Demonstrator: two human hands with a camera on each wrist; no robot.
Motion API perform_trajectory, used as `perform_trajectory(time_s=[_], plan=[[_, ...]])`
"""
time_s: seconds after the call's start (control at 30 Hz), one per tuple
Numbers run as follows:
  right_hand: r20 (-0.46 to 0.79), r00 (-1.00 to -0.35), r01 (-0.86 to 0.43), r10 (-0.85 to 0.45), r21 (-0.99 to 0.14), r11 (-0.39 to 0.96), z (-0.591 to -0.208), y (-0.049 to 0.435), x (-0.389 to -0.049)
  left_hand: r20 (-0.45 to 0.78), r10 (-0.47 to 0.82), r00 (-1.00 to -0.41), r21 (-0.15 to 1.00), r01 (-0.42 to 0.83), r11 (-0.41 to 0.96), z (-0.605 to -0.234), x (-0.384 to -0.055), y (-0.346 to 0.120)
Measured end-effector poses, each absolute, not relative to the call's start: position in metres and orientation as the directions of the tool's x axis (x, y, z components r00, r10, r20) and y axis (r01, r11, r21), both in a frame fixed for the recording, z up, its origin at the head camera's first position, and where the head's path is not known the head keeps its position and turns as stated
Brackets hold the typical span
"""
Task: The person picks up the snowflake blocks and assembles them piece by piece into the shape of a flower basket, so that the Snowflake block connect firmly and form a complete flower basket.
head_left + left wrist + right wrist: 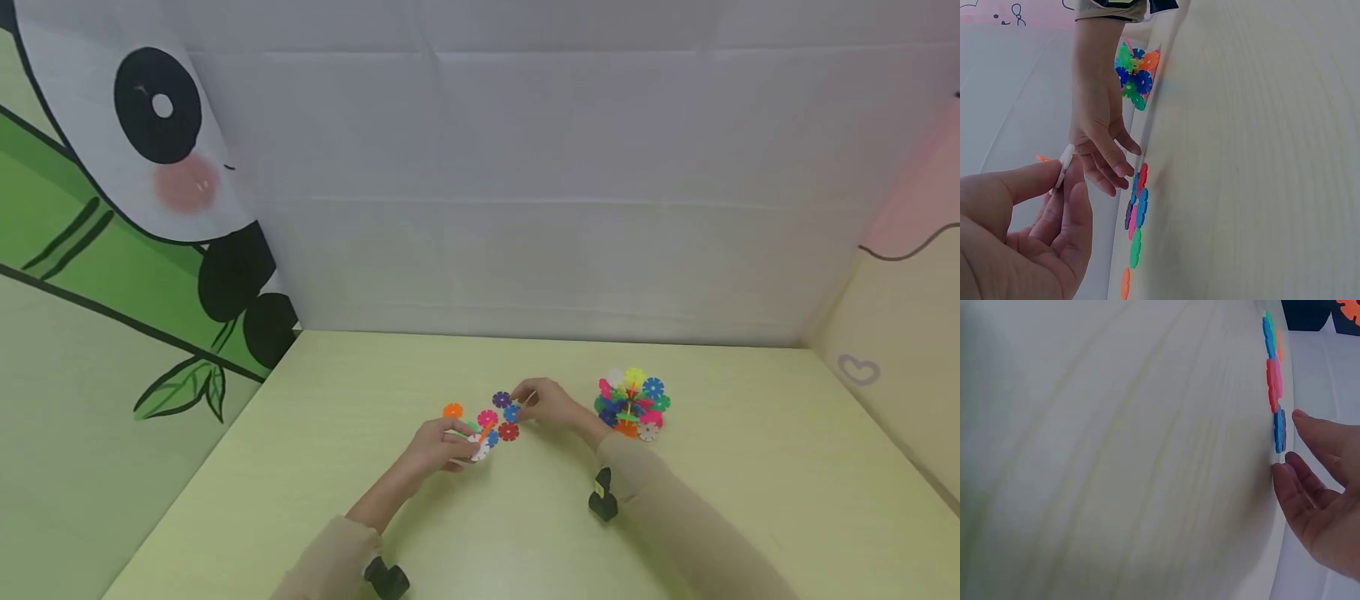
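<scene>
White plastic, a notched disc (481,452), is pinched between the thumb and fingers of the left hand (441,447), just below the centre of the head view, with an orange piece (487,431) slanting up beside it; whether the two are joined I cannot tell. Right of centre, the right hand (550,403) is loosely open, fingers bent and parted from the thumb, its tips near a blue disc (512,413) and gripping nothing visible. Both forearms reach in from the bottom of the frame, the left sleeve (333,557) from the lower left, the right sleeve (667,500) from the lower right. Between and beyond the hands, a purple disc (501,400), pink disc (487,417), red disc (508,432) and orange disc (452,411) lie flat on the pale table (517,533). Right of the right hand sits a many-coloured cluster of discs (636,406).
</scene>
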State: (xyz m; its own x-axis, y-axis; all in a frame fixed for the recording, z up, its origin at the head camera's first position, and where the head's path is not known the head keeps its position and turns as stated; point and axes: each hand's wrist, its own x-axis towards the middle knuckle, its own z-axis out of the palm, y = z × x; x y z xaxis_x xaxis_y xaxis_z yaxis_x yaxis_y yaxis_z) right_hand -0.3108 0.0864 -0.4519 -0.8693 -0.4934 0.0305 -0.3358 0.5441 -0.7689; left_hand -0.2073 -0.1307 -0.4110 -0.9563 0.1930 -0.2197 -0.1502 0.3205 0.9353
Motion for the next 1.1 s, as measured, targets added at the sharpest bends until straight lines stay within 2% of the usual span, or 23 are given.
perform_trajectory(time_s=[0.17, 0.43, 0.63, 0.8, 0.93, 1.1], plan=[[0.007, -0.881, -0.339, -0.473, -0.707, 0.621, -0.456, 0.079, -0.314, -0.215, 0.212, -0.953, 0.939, -0.142, 0.315, -0.412, -0.209, -0.132], [0.026, -0.892, -0.350, -0.452, -0.673, 0.652, -0.452, 0.080, -0.312, -0.214, 0.223, -0.951, 0.938, -0.136, 0.319, -0.410, -0.209, -0.130], [0.048, -0.876, -0.379, -0.480, -0.685, 0.623, -0.442, 0.089, -0.305, -0.205, 0.231, -0.951, 0.947, -0.133, 0.292, -0.407, -0.206, -0.125], [0.031, -0.893, -0.334, -0.450, -0.716, 0.613, -0.438, 0.105, -0.297, -0.219, 0.270, -0.938, 0.958, -0.154, 0.242, -0.407, -0.207, -0.116], [-0.013, -0.919, -0.205, -0.393, -0.837, 0.508, -0.429, 0.116, -0.285, -0.231, 0.299, -0.926, 0.965, -0.178, 0.195, -0.408, -0.209, -0.112], [-0.072, -0.903, -0.073, -0.424, -0.946, 0.316, -0.403, 0.121, -0.266, -0.227, 0.311, -0.923, 0.968, -0.180, 0.173, -0.409, -0.210, -0.108]])
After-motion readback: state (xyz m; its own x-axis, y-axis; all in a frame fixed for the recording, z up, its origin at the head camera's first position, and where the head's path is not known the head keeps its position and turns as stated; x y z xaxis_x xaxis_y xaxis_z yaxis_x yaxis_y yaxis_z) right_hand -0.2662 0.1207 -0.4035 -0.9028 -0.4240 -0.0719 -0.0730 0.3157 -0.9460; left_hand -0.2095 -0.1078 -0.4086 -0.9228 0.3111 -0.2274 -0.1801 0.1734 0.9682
